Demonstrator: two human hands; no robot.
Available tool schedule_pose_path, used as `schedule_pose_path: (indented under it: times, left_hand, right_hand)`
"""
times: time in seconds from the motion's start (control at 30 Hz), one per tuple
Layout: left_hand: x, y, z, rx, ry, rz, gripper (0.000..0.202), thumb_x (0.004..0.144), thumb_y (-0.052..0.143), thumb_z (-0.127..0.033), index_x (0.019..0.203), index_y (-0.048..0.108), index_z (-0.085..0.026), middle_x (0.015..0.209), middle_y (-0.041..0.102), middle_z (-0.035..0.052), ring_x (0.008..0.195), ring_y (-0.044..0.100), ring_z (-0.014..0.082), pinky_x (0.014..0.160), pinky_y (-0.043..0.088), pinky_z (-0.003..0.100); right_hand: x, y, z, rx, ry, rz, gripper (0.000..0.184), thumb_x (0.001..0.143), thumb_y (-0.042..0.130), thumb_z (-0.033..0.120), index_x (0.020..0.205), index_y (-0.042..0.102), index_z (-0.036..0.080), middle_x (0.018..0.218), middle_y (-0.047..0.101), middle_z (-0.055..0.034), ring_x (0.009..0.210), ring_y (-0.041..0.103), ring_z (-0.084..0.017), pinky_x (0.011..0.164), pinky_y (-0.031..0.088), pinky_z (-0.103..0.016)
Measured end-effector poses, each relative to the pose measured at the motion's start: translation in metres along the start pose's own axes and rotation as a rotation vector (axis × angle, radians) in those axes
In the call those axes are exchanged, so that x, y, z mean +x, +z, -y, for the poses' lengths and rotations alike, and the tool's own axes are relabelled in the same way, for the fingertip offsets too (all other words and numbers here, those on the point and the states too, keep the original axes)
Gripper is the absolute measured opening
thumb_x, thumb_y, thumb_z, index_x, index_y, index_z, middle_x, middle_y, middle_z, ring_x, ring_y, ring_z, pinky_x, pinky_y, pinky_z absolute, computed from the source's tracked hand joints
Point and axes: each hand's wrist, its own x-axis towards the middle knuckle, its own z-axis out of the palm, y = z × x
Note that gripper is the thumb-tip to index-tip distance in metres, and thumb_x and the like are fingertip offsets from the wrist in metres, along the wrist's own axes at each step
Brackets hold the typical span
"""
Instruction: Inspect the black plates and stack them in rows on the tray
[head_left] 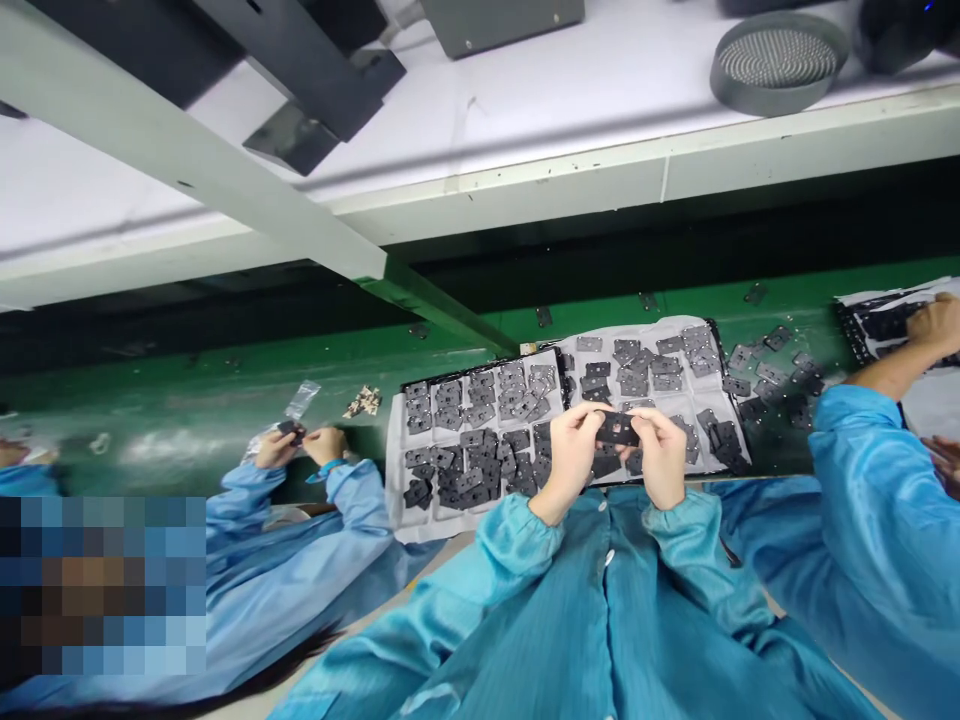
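Between both my hands is a small black rectangular plate (617, 428) with a pale opening or mark near its middle. My left hand (576, 450) pinches its left end, and my right hand (661, 448) grips its right end. The plate is held above a compartment tray (739, 425) lined with white sheet, where dark plates (634, 370) of similar shape lie scattered. To the left, a second lined tray (397, 480) holds many more dark plates (472, 465) heaped in its compartments. My hands hide part of the right tray.
Loose dark plates (776, 375) lie on the green table (165, 400) to the right. A co-worker's hands (300, 445) hold a small dark part on the left, near small tan pieces (364, 402). Another person's arm (862, 400) reaches over a tray (851, 325). A white shelf edge (525, 190) and post (300, 215) hang overhead.
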Motion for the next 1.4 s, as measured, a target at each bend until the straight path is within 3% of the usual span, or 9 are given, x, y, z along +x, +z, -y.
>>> schedule_pose_path:
  times: [0.13,0.27,0.37,0.53,0.7,0.83,0.97,1.1,1.4]
  left_hand:
    - [0.011,-0.007,0.035,0.051,-0.117,0.104,0.026,0.078,0.063,-0.032,0.092,0.073,-0.013,0.049,0.054,-0.0052,0.039,0.041,0.0065,0.041,0.033,0.018]
    - [0.019,-0.014,0.061,0.046,-0.129,0.080,0.027,0.079,0.062,-0.031,0.095,0.070,-0.012,0.044,0.047,-0.0078,0.038,0.040,0.0061,0.041,0.032,0.017]
    - [0.027,-0.019,0.068,0.068,-0.154,0.182,0.023,0.078,0.062,-0.028,0.093,0.069,-0.011,0.047,0.051,-0.0066,0.040,0.043,0.0060,0.043,0.036,0.017]
    - [0.037,-0.028,0.076,0.150,-0.161,0.339,0.045,0.080,0.061,-0.030,0.122,0.057,-0.016,0.102,0.069,0.0071,0.055,0.058,0.0074,0.050,0.048,0.021]
    - [0.035,-0.052,0.092,0.356,-0.172,0.408,0.035,0.083,0.055,-0.025,0.116,0.060,-0.014,0.106,0.069,0.0085,0.063,0.062,0.0090,0.060,0.049,0.023]
    - [0.025,-0.074,0.099,0.490,-0.132,0.385,0.026,0.085,0.050,-0.021,0.106,0.065,-0.015,0.103,0.071,0.0077,0.071,0.063,0.0120,0.071,0.050,0.025]
    - [0.015,-0.088,0.100,0.525,-0.135,0.328,0.028,0.085,0.049,-0.018,0.106,0.066,-0.015,0.100,0.072,0.0067,0.077,0.064,0.0148,0.075,0.049,0.027]
    - [0.011,-0.090,0.101,0.585,-0.142,0.332,0.027,0.081,0.046,-0.012,0.097,0.068,-0.017,0.084,0.070,0.0024,0.071,0.061,0.0144,0.070,0.047,0.025]
    - [0.023,-0.080,0.115,0.615,-0.038,0.401,0.029,0.081,0.047,-0.011,0.100,0.068,-0.018,0.098,0.071,0.0049,0.084,0.064,0.0164,0.083,0.048,0.027]
  right_hand:
    - [0.024,-0.017,-0.022,-0.085,0.035,0.010,0.025,0.078,0.070,0.039,0.093,0.072,0.020,0.083,0.072,-0.0029,0.073,0.067,-0.017,0.054,0.061,-0.027]
    - [0.038,-0.025,-0.042,-0.136,0.048,0.162,0.026,0.077,0.071,0.043,0.090,0.070,0.020,0.077,0.069,-0.0012,0.069,0.065,-0.016,0.052,0.060,-0.028]
    - [0.054,-0.035,-0.059,-0.289,0.051,0.239,0.027,0.079,0.067,0.045,0.090,0.070,0.020,0.076,0.069,-0.0011,0.068,0.065,-0.017,0.054,0.060,-0.030]
    - [0.112,-0.087,-0.081,-0.577,-0.008,0.020,0.024,0.081,0.059,0.041,0.085,0.069,0.020,0.081,0.070,-0.0045,0.073,0.065,-0.020,0.060,0.057,-0.036]
    - [0.173,-0.123,-0.088,-0.845,-0.080,-0.194,0.019,0.077,0.058,0.021,0.059,0.063,0.017,0.082,0.064,-0.0126,0.090,0.062,-0.026,0.080,0.046,-0.043]
    - [0.210,-0.110,-0.099,-0.994,-0.158,-0.172,0.016,0.080,0.052,0.020,0.080,0.068,0.016,0.106,0.063,-0.0172,0.107,0.055,-0.027,0.093,0.040,-0.042]
    - [0.233,-0.085,-0.123,-1.100,-0.167,0.040,0.014,0.078,0.054,0.022,0.082,0.067,0.017,0.089,0.063,-0.0091,0.085,0.058,-0.021,0.088,0.045,-0.036]
    - [0.222,-0.069,-0.151,-1.215,-0.204,0.149,0.024,0.074,0.063,0.027,0.095,0.066,0.017,0.102,0.060,-0.0109,0.097,0.054,-0.025,0.092,0.043,-0.039]
    - [0.195,-0.058,-0.169,-1.345,-0.228,0.111,0.030,0.084,0.055,0.026,0.107,0.063,0.008,0.116,0.052,-0.0234,0.108,0.046,-0.030,0.088,0.037,-0.044]
